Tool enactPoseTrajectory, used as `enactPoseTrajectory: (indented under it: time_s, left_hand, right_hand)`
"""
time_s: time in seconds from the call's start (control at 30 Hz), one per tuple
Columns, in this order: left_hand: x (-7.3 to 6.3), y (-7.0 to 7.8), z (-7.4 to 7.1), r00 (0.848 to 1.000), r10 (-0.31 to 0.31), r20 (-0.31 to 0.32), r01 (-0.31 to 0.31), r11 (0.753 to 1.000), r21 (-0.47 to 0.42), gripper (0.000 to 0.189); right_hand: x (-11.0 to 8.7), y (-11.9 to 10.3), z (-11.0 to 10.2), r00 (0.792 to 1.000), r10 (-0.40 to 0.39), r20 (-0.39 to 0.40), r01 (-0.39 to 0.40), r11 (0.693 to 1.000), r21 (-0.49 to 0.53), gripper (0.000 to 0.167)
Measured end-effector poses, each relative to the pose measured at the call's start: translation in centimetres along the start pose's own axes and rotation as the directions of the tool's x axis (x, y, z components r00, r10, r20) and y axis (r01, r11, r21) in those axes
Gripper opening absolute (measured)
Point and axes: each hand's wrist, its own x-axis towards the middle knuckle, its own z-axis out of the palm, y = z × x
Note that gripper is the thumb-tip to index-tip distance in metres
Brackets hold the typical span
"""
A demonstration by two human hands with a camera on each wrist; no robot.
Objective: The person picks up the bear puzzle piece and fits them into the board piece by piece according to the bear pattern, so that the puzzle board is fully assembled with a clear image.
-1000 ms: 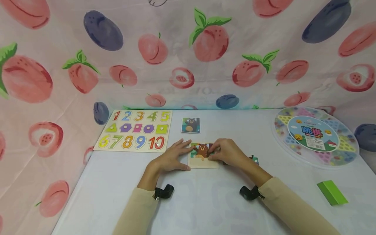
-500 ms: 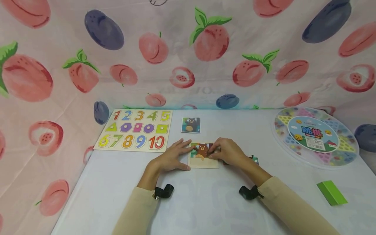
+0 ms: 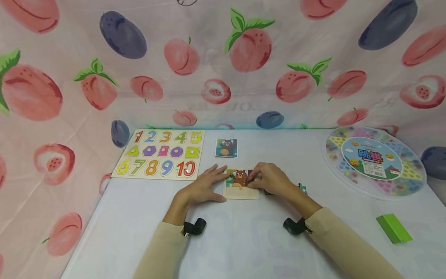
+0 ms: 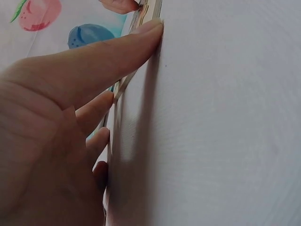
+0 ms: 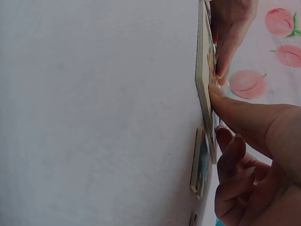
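The puzzle (image 3: 241, 194) lies on the desk (image 3: 240, 244), its near strip unfilled. The right hand (image 3: 272, 180) pinches a piece (image 3: 250, 173) there (seating it, I'd judge); the left hand (image 3: 199, 189), fingers spread, touches the edge. Next probably calls for pressing flush.

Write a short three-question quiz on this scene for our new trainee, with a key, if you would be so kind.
1. True or false: the left hand touches the left edge of the bear puzzle board, while the right hand is at its right side.

2. In the head view, what lies just beyond the bear puzzle board?
A) green block
B) bear picture card
C) Chinese checkers set

3. Fill in: the nearest row of the number puzzle board ends, at the right, with the number ___.

Key: 1: True; 2: B; 3: 10.
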Motion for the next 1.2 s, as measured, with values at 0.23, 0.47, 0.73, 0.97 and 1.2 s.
enactPoseTrajectory:
  time_s: [0.23,0.47,0.73,0.97,1.2]
  left_hand:
    - [-0.2,0.0,-0.1,1.000,-0.018,0.010,0.018,1.000,0.000,0.083]
    - [-0.2,-0.1,-0.2,1.000,0.001,0.001,-0.001,1.000,-0.011,0.081]
    - [-0.1,0.0,0.0,1.000,0.017,0.009,-0.017,1.000,-0.003,0.081]
    - [-0.1,-0.1,0.0,1.000,0.002,0.015,-0.002,1.000,0.001,0.081]
    - [0.0,0.0,-0.1,1.000,0.006,0.008,-0.006,1.000,-0.004,0.083]
  right_hand:
    - [0.2,0.0,0.0,1.000,0.011,0.015,-0.011,1.000,-0.003,0.011]
    - [0.3,-0.1,0.1,1.000,0.010,-0.005,-0.010,1.000,-0.010,0.011]
    - [-0.2,0.5,-0.4,0.997,-0.058,0.057,0.056,0.998,0.029,0.016]
    - [-0.9,1.6,-2.1,0.986,-0.106,0.128,0.090,0.988,0.124,0.030]
    - [-2.1,2.8,-4.2,0.989,-0.126,0.076,0.122,0.991,0.057,0.044]
